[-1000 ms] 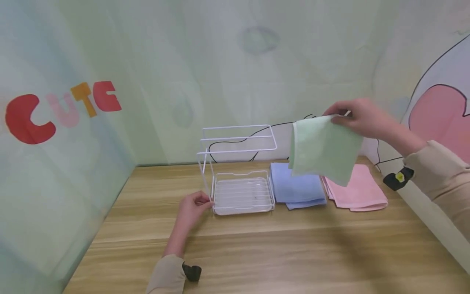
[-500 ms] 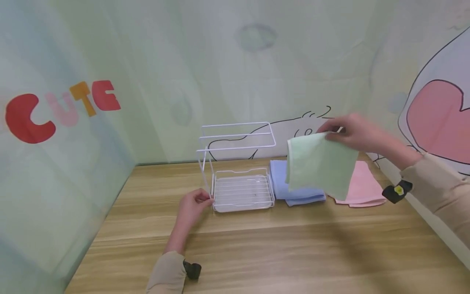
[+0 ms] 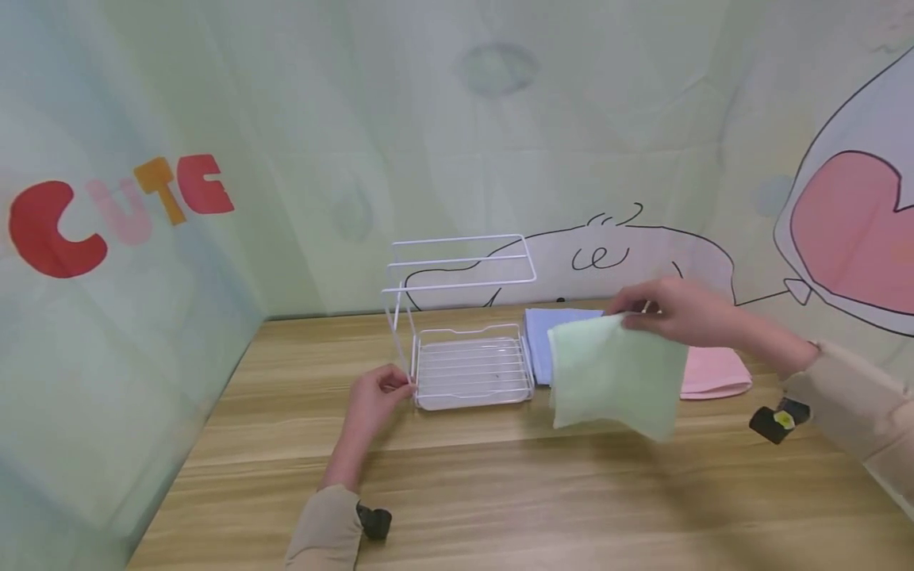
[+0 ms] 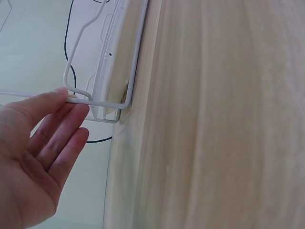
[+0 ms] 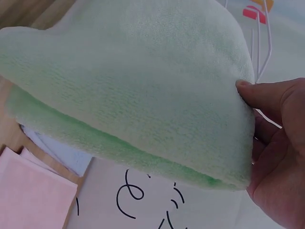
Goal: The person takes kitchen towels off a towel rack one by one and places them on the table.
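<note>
My right hand point(image 3: 681, 313) pinches a folded pale green towel point(image 3: 614, 377) by its top edge, and the towel hangs in front of the blue and pink towels. In the right wrist view the thumb lies on the fuzzy green towel point(image 5: 143, 90), with fingers behind it. My left hand point(image 3: 376, 396) pinches a wire at the front left corner of a white wire rack point(image 3: 474, 399). The left wrist view shows thumb and fingertips on that white wire point(image 4: 97, 103). The rack stands on the table, with a slatted base and an upper frame of bars point(image 3: 460, 286).
Right of the rack lies a folded blue towel point(image 3: 540, 345), partly hidden by the green one. A folded pink towel point(image 3: 716, 373) is farther right. Behind the wooden table point(image 3: 457, 492) hangs a printed curtain point(image 3: 321, 159), which also covers the left side.
My right hand has come down and slightly toward me with the green towel, which now covers more of the blue and pink towels. The left hand keeps its hold on the rack.
</note>
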`<state>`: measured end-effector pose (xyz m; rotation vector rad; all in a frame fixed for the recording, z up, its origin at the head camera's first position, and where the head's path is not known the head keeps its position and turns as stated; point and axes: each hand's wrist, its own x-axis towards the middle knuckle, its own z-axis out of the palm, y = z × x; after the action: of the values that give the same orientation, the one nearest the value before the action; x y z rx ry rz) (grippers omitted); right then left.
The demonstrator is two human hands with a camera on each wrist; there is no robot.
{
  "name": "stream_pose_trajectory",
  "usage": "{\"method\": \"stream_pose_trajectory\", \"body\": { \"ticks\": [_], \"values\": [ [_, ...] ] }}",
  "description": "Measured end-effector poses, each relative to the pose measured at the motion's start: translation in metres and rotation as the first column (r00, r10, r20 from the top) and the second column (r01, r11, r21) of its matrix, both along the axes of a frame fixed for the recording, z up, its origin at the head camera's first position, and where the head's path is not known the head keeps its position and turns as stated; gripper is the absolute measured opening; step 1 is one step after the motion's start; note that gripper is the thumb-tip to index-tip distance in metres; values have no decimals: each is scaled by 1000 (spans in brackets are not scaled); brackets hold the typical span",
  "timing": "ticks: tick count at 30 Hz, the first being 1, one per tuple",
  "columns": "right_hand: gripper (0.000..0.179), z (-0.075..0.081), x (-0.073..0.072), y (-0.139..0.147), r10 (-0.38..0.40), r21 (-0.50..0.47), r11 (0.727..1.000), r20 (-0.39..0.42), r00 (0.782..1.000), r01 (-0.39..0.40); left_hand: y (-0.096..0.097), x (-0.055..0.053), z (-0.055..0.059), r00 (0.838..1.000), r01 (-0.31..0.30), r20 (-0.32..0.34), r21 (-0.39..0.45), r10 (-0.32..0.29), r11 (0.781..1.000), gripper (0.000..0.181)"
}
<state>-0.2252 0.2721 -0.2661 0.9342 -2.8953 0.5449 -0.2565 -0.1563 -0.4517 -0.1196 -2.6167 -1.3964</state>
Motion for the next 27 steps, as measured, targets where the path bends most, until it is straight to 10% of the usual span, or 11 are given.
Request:
{"method": "stream_pose_trajectory", "body": {
  "ticks": [19, 27],
  "values": [
    [16, -23, 34, -6, 123, -74, 992, 299, 946, -105, -2, -2, -1, 1000, 11, 7, 2, -11, 1000, 9],
    [17, -41, 14, 2, 228, -137, 973, 489, 842, -183, -2, -1, -1, 1000, 6, 16, -1, -6, 1000, 9]
  ]
}}
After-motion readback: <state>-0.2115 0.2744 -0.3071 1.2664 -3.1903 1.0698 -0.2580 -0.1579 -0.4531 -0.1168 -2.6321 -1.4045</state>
